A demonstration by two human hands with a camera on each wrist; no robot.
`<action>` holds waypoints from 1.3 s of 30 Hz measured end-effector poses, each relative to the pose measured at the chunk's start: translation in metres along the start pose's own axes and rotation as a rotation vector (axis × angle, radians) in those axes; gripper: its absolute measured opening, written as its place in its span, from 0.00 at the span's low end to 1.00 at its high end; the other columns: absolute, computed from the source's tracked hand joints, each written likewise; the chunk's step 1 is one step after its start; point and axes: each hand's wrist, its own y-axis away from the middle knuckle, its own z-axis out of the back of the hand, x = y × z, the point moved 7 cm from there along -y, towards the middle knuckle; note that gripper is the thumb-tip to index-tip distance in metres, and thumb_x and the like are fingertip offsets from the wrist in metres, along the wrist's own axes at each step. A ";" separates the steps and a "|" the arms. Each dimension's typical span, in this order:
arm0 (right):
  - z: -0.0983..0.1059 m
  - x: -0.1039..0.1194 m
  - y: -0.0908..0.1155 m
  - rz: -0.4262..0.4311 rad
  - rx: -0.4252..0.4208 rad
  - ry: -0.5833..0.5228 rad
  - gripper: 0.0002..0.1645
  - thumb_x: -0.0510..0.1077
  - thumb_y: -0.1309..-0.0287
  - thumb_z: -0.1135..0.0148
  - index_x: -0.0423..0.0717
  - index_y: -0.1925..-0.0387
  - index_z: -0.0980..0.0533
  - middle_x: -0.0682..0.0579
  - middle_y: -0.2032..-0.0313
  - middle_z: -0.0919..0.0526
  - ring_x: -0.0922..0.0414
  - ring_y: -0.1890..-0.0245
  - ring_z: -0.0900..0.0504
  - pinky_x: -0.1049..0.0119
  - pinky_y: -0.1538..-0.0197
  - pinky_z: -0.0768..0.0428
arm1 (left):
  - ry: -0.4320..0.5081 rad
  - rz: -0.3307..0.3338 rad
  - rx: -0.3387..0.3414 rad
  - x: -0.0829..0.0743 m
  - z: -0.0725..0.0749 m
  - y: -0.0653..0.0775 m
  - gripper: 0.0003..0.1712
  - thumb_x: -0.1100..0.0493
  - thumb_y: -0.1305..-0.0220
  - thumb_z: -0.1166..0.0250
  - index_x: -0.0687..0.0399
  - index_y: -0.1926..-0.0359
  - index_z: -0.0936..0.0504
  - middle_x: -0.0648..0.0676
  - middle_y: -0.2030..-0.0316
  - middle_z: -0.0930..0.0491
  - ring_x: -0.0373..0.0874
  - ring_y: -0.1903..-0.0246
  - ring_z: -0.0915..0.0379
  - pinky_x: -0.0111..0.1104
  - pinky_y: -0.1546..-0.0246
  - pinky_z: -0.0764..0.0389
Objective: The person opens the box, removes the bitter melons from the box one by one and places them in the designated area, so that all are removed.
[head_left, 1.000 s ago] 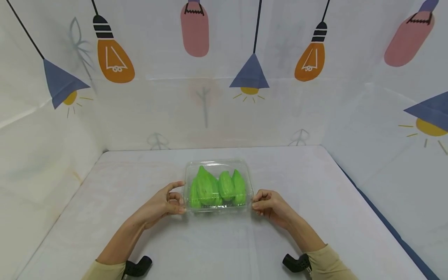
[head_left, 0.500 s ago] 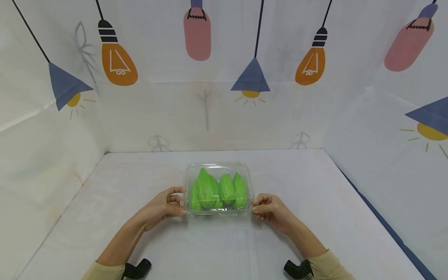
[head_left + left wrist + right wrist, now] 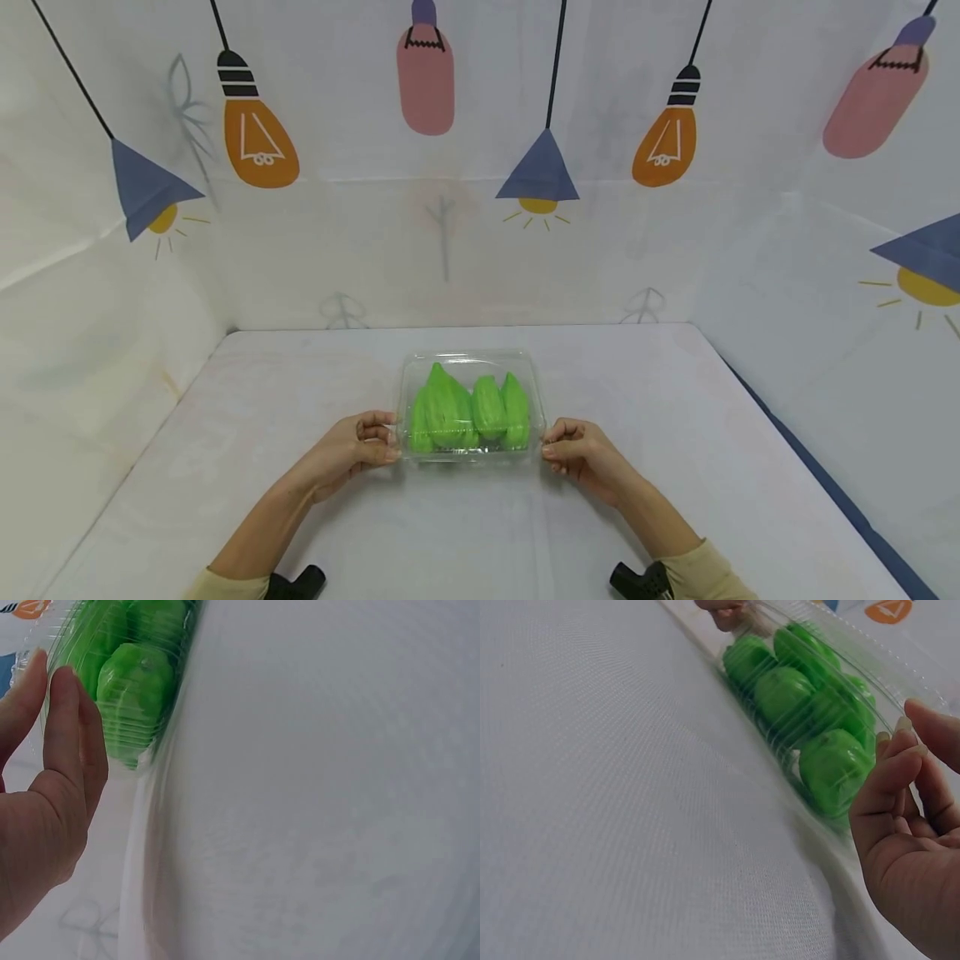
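A clear plastic clamshell box (image 3: 472, 360) sits on the white table, its lid appearing down. Inside are several bright green, ridged, fruit-like pieces (image 3: 448, 408); their exact kind is unclear. At the box's near left corner my left hand (image 3: 348, 450) holds the rim between thumb and fingers. My right hand (image 3: 588, 458) pinches the rim at the near right corner with thumb and bent forefinger. In the right wrist view, the right fingertips (image 3: 904, 739) meet at the box's edge. The left wrist view shows the left fingers (image 3: 64, 727) beside the clear wall, which partly hides the grip.
The white table (image 3: 480, 533) spreads around the box. Behind and beside it hang white cloth walls (image 3: 480, 250) printed with lamps and bulbs. A blue strip (image 3: 817, 475) runs along the right edge. Black wrist devices (image 3: 641, 581) sit at both sleeves.
The head view has tilted slightly, so everything sits a little lower. The left forefinger has moved down the box's side. Otherwise, the box and both hands keep nearly the same place.
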 end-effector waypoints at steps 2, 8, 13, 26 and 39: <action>0.000 0.000 0.000 -0.003 -0.001 -0.003 0.11 0.31 0.39 0.42 0.51 0.70 0.20 0.59 0.74 0.17 0.66 0.76 0.24 0.74 0.71 0.24 | 0.003 0.005 -0.018 0.000 0.000 0.000 0.41 0.63 0.42 0.29 0.72 0.33 0.40 0.53 0.57 0.28 0.40 0.61 0.26 0.29 0.58 0.17; 0.001 0.000 0.000 -0.016 -0.015 0.000 0.10 0.32 0.38 0.41 0.50 0.70 0.21 0.59 0.74 0.18 0.65 0.76 0.25 0.74 0.71 0.24 | 0.021 0.015 -0.051 0.001 0.001 0.001 0.38 0.64 0.43 0.29 0.74 0.36 0.36 0.53 0.56 0.27 0.41 0.59 0.26 0.28 0.58 0.17; 0.000 0.001 0.000 -0.020 -0.029 0.007 0.08 0.33 0.39 0.40 0.49 0.69 0.22 0.59 0.74 0.18 0.66 0.76 0.25 0.74 0.70 0.24 | 0.040 0.017 -0.063 0.003 0.001 0.001 0.37 0.65 0.42 0.29 0.74 0.37 0.35 0.53 0.56 0.25 0.40 0.60 0.24 0.28 0.57 0.17; 0.001 0.002 0.002 -0.022 -0.033 0.011 0.08 0.33 0.38 0.40 0.49 0.68 0.21 0.59 0.73 0.17 0.66 0.75 0.23 0.74 0.70 0.23 | 0.043 0.002 -0.045 0.003 -0.001 0.002 0.33 0.63 0.40 0.30 0.74 0.39 0.32 0.51 0.59 0.22 0.39 0.60 0.22 0.27 0.58 0.18; 0.001 0.001 0.003 -0.022 0.006 -0.026 0.08 0.33 0.37 0.42 0.48 0.67 0.21 0.59 0.72 0.17 0.67 0.75 0.23 0.75 0.69 0.22 | 0.064 -0.017 -0.002 0.006 -0.006 0.006 0.08 0.62 0.39 0.30 0.57 0.60 0.19 0.47 0.63 0.19 0.37 0.61 0.20 0.28 0.56 0.17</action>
